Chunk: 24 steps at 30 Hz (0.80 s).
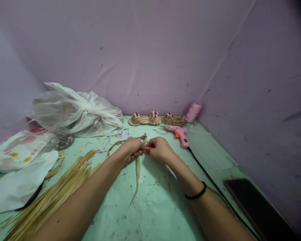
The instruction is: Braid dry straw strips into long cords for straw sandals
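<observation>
My left hand (133, 148) and my right hand (158, 148) meet over the middle of the table, fingers closed and pinched together on a braided straw cord (117, 142). The cord loops out to the left behind my left hand, and a short piece stands up between both hands. A loose flat straw strip (137, 170) hangs down from my fingers toward the near side of the table. The exact spot being pinched is hidden by my fingertips.
Dry straw strips (65, 182) lie at left, near white plastic bags (85, 108) and a bead container (64, 141). Behind are small woven straw slippers (145, 120), a pink glue gun (178, 132) with black cable, and a pink thread spool (193, 112). A dark phone-like slab (256, 204) lies right.
</observation>
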Each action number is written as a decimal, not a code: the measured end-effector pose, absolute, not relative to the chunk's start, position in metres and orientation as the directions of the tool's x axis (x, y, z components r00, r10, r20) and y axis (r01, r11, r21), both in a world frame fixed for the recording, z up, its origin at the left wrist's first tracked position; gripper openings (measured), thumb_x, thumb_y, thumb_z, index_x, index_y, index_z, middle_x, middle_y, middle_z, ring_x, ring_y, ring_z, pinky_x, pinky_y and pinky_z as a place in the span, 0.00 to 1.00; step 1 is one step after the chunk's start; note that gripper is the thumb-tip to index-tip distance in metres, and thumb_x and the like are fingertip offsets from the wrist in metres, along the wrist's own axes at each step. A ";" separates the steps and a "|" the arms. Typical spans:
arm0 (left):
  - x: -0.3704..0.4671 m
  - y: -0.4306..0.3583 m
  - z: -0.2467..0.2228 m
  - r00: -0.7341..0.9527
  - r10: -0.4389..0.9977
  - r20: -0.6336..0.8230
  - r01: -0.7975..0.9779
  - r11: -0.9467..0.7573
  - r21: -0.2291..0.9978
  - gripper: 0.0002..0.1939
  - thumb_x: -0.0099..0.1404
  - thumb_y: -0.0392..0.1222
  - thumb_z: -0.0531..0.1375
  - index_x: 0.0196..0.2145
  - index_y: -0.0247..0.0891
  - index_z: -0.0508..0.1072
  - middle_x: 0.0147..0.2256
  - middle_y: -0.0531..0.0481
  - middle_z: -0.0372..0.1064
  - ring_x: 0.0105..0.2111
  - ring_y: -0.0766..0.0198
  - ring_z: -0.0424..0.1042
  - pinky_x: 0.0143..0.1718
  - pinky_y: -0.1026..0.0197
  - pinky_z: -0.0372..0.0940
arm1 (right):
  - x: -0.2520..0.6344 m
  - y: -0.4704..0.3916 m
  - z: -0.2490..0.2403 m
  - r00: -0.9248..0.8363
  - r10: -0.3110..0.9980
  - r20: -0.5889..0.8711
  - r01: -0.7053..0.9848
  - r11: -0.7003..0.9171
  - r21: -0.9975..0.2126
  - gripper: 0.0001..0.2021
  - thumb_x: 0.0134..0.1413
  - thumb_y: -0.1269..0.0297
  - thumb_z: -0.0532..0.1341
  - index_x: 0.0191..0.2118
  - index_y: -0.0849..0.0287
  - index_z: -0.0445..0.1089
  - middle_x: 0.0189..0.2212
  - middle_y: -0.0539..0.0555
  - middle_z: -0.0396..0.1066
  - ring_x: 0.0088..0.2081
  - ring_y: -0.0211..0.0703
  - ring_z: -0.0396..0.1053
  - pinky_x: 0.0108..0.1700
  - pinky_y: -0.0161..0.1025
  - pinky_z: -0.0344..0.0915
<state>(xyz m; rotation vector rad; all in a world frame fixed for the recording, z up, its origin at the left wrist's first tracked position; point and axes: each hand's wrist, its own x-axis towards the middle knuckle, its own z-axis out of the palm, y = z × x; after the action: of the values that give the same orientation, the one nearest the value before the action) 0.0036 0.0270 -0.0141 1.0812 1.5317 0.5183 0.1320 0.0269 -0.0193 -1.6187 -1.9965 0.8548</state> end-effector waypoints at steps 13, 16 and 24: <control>0.005 0.027 -0.015 0.120 0.798 -0.591 0.240 0.554 0.797 0.10 0.43 0.36 0.56 0.11 0.34 0.58 0.07 0.57 0.49 0.08 0.77 0.44 0.09 0.69 0.37 | 0.135 0.020 -0.003 -0.240 0.912 -0.332 0.708 -0.069 -0.702 0.06 0.33 0.70 0.55 0.15 0.63 0.68 0.11 0.51 0.64 0.15 0.33 0.59 0.17 0.30 0.51; 0.000 0.029 -0.018 0.159 0.805 -0.572 0.230 0.533 0.814 0.08 0.42 0.35 0.56 0.13 0.34 0.59 0.09 0.57 0.52 0.08 0.77 0.45 0.10 0.70 0.37 | 0.130 0.015 -0.002 -0.216 0.938 -0.270 0.718 -0.035 -0.696 0.04 0.31 0.71 0.57 0.14 0.63 0.68 0.09 0.49 0.61 0.15 0.32 0.57 0.17 0.30 0.49; -0.007 0.032 -0.015 0.258 0.788 -0.558 0.225 0.513 0.828 0.07 0.41 0.34 0.57 0.15 0.34 0.58 0.11 0.59 0.50 0.10 0.79 0.43 0.11 0.71 0.35 | 0.142 0.034 -0.011 -0.123 0.975 -0.185 0.430 -0.115 -0.896 0.02 0.35 0.73 0.58 0.21 0.63 0.68 0.15 0.50 0.65 0.18 0.33 0.60 0.20 0.29 0.55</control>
<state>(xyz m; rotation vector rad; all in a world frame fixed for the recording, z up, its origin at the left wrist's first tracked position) -0.0068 0.0315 -0.0147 1.0072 1.2915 0.4858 0.1418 0.0340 -0.0105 -1.5697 -1.5784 1.2128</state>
